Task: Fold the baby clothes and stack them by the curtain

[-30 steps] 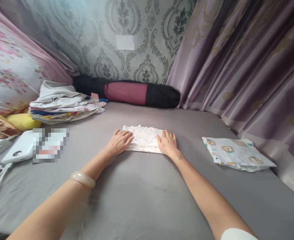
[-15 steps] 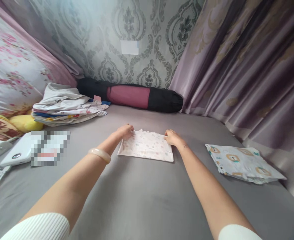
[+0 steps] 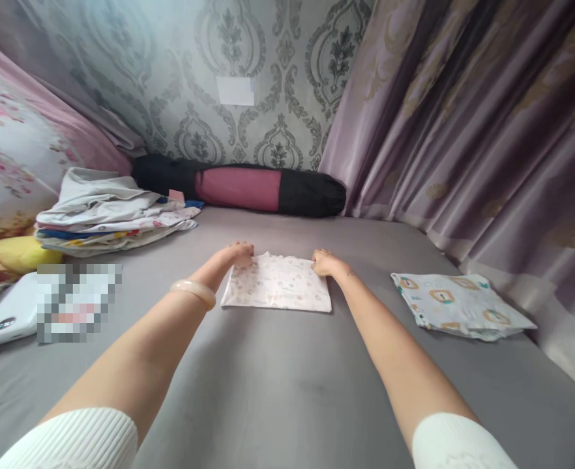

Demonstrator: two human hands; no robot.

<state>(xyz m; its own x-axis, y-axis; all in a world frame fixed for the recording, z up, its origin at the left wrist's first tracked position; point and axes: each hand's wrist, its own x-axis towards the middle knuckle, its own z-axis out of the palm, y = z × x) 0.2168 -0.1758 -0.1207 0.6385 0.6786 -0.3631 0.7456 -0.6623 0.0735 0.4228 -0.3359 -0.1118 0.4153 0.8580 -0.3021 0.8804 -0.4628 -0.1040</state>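
A folded white cloth garment [image 3: 278,284] with a small faint print lies flat on the grey sheet in front of me. My left hand [image 3: 241,254] grips its far left corner, fingers curled in. At the far right corner my right hand [image 3: 325,262] is closed on the fabric in the same way. The fingertips of both hands are partly hidden. A pale bangle [image 3: 194,291] circles my left forearm.
A folded printed cloth [image 3: 458,305] lies at the right. To the left are a pile of clothes [image 3: 102,208], a yellow plush thing [image 3: 21,253] and a white power bank [image 3: 14,312]. A black and maroon roll bag [image 3: 238,189] rests along the wall.
My view has turned slightly to the right, so everything sits further left in the picture. Both hands stay at the garment's far corners, and the garment keeps its folded shape.
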